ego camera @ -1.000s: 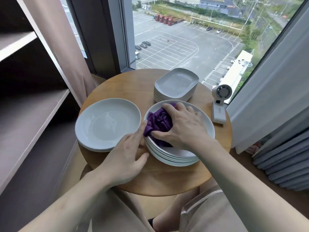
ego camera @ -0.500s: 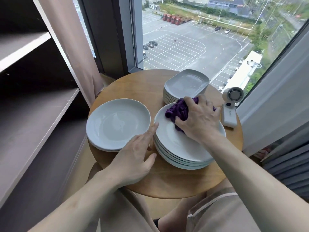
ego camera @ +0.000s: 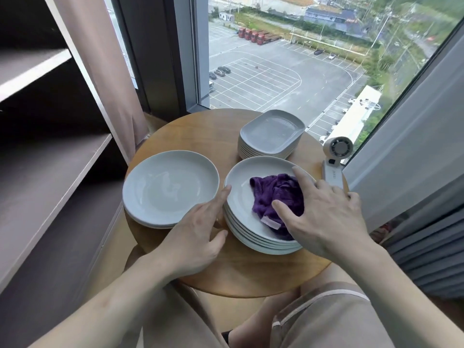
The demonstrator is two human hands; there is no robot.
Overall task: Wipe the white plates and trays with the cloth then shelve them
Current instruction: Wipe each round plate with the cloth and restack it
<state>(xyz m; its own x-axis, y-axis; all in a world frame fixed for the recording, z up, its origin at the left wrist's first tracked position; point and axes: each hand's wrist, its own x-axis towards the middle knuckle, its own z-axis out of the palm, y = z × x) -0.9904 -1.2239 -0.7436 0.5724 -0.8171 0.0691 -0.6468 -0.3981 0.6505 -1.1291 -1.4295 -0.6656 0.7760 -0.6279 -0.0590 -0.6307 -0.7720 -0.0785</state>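
My left hand sits in the narrow gap between two plate stacks. The tall stack touches its fingertips on the right, and the low stack lies just to its left. Past that low stack, nothing stands between it and the shelf; the pink curtain hangs further ahead. Ahead of my right hand the pile of trays blocks the way. A small fan stands just beside its fingers on the right, with the grey curtain close behind. Bare tabletop lies ahead of my left hand, beyond the plates.
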